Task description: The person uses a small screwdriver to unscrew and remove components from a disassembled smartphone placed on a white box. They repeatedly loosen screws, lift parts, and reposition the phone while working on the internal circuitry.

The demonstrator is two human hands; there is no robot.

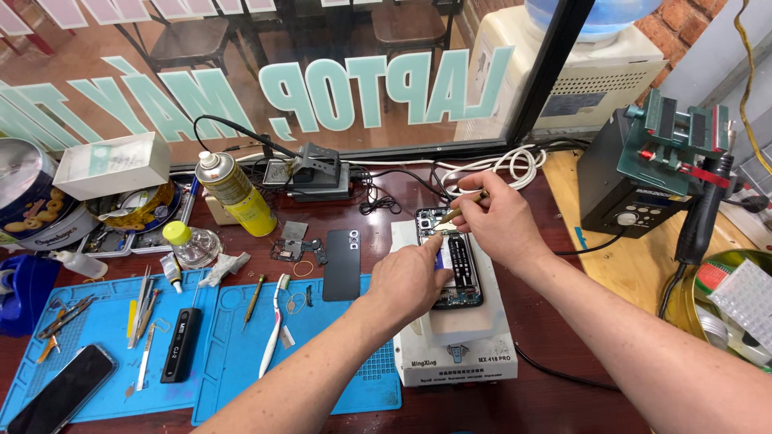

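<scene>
The opened phone point(455, 261) lies on the white heater point(458, 321), long axis 12 to 6. The left hand point(408, 281), loosely curled, presses its top edge with a fingertip. At 1 o'clock, the right hand point(494, 221) pinches tweezers point(461, 206) angled toward 8.

The opened phone point(456, 269) lies on the heating plate point(454, 321), right of the work mat point(241, 354). Both hands (left hand point(408, 281), right hand point(498, 225)) rest over it. 1 back cover point(343, 264) lies just left; a spray can point(235, 193) stands behind the mat.
</scene>
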